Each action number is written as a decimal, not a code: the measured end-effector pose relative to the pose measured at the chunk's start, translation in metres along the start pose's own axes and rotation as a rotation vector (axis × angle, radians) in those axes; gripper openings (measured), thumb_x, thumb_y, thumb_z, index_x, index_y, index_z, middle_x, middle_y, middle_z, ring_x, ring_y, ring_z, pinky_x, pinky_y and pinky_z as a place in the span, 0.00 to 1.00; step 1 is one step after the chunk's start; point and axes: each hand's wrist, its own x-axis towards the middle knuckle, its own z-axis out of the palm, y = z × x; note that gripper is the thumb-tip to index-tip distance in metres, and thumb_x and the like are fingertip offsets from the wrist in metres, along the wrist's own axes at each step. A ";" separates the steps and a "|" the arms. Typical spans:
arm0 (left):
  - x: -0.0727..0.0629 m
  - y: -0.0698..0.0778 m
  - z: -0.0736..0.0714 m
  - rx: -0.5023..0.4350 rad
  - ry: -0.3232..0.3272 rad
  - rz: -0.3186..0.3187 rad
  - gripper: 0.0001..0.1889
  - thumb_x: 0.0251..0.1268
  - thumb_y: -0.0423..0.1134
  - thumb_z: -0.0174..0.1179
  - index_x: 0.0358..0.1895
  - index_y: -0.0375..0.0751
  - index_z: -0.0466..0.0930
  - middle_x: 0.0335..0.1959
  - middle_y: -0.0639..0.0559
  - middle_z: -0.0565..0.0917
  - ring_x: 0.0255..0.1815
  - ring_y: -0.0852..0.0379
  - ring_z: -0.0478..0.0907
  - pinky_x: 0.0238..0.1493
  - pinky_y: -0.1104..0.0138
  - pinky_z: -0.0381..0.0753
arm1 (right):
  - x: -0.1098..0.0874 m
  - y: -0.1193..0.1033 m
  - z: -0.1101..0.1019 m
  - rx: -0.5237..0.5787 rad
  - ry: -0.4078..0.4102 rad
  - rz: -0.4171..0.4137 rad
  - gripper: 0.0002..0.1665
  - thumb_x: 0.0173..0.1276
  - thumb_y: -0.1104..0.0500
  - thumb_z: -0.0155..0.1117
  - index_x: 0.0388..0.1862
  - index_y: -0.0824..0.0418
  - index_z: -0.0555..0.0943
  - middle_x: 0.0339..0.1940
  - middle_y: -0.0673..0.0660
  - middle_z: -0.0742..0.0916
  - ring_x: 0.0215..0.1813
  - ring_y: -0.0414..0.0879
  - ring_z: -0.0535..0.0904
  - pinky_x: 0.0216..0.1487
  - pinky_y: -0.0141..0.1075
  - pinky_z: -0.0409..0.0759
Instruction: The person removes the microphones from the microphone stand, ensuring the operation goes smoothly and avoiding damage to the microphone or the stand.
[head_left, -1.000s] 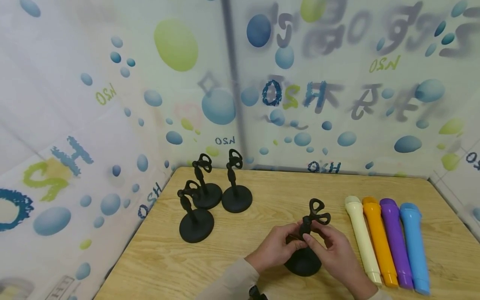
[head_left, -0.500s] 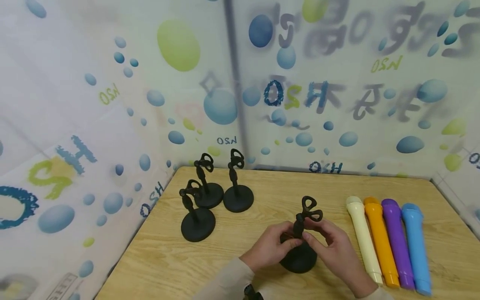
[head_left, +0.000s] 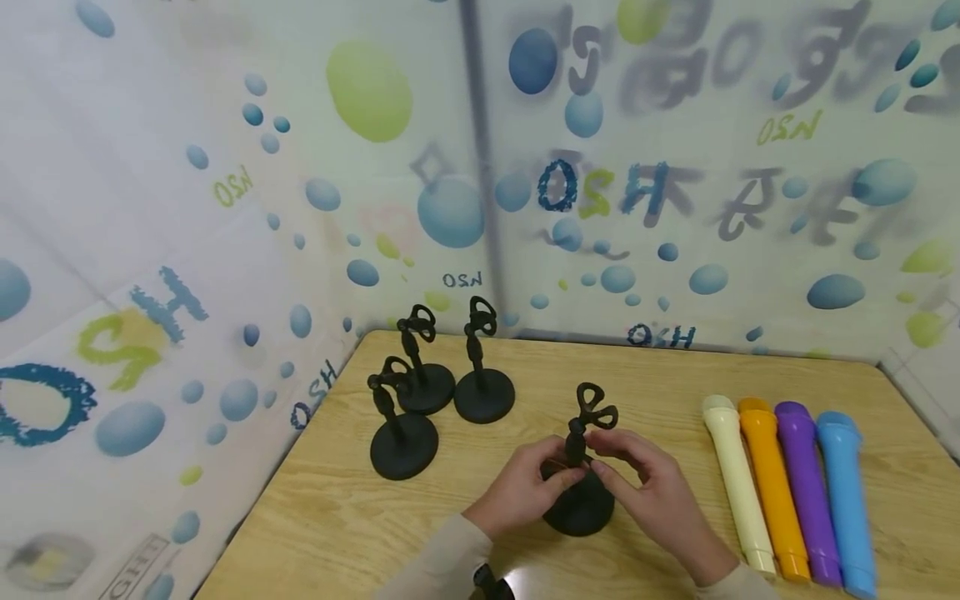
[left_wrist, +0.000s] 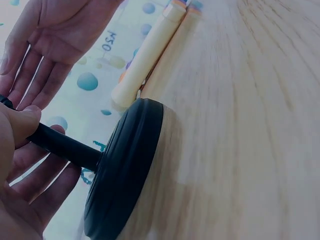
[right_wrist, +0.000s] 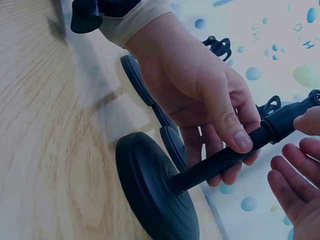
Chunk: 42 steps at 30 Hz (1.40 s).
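Observation:
A black desktop microphone stand [head_left: 581, 507] with a round base and a two-ring clip [head_left: 596, 408] stands upright between both hands. My left hand [head_left: 525, 487] grips its pole, thumb across the front and fingers behind, as the right wrist view shows on the pole [right_wrist: 215, 167]. On the other side my right hand [head_left: 652, 492] has its fingers loosely extended and its thumb close to the upper pole; in the left wrist view the palm [left_wrist: 62, 30] faces the stand. The base [left_wrist: 127, 165] is by the wooden tabletop.
Three similar black stands [head_left: 405, 446] are grouped at the left rear of the table [head_left: 315, 533]. To the right lie cream [head_left: 738, 483], orange [head_left: 776, 492], purple [head_left: 810, 492] and blue [head_left: 847, 504] toy microphones side by side. Patterned curtains [head_left: 450, 125] enclose the back and left.
The held stand and both hands have shifted left and slightly away from the body. My right thumb has drawn a little off the pole. The other stands and microphones stay put as the view pans.

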 end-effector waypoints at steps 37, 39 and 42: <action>-0.032 -0.030 -0.076 0.177 0.309 -0.084 0.09 0.79 0.40 0.66 0.55 0.46 0.87 0.48 0.54 0.93 0.52 0.53 0.90 0.59 0.59 0.88 | 0.010 -0.004 0.035 0.040 -0.151 0.080 0.14 0.78 0.62 0.70 0.59 0.54 0.87 0.56 0.55 0.92 0.57 0.47 0.88 0.60 0.43 0.89; -0.034 -0.031 -0.080 0.191 0.327 -0.085 0.08 0.79 0.39 0.67 0.54 0.47 0.87 0.48 0.54 0.93 0.51 0.54 0.90 0.58 0.60 0.88 | 0.010 -0.004 0.036 0.046 -0.152 0.083 0.14 0.78 0.63 0.70 0.59 0.53 0.87 0.56 0.56 0.92 0.57 0.47 0.88 0.60 0.43 0.89; -0.035 -0.033 -0.085 0.203 0.354 -0.089 0.07 0.78 0.38 0.67 0.53 0.50 0.88 0.47 0.55 0.93 0.50 0.56 0.90 0.57 0.62 0.88 | 0.009 -0.005 0.036 0.052 -0.155 0.082 0.14 0.78 0.63 0.70 0.59 0.53 0.87 0.56 0.56 0.92 0.57 0.48 0.88 0.60 0.42 0.89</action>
